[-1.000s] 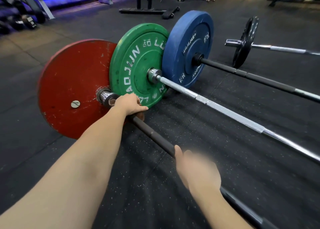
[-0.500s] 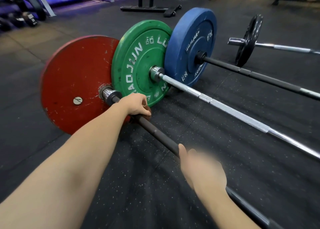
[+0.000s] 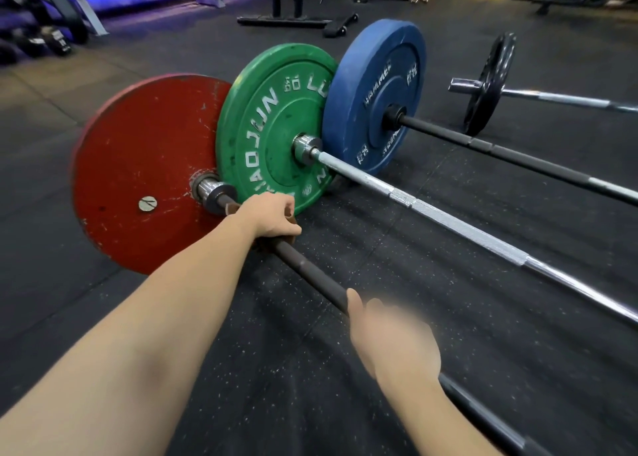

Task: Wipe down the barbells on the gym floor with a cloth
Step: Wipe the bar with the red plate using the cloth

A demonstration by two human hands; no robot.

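Left hand (image 3: 272, 215) grips cloth (image 3: 233, 208) round dark bar (image 3: 310, 272).

Head-worn view, forward-down, seemingly close over barbell (image 3: 310, 273)

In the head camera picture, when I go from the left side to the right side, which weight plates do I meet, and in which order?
red plate → green plate → blue plate → black plate

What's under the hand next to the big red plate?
A brown cloth: bits peek out beside the left hand, which grips it around the dark bar. The hand covers the rest of the cloth and that part of the bar.
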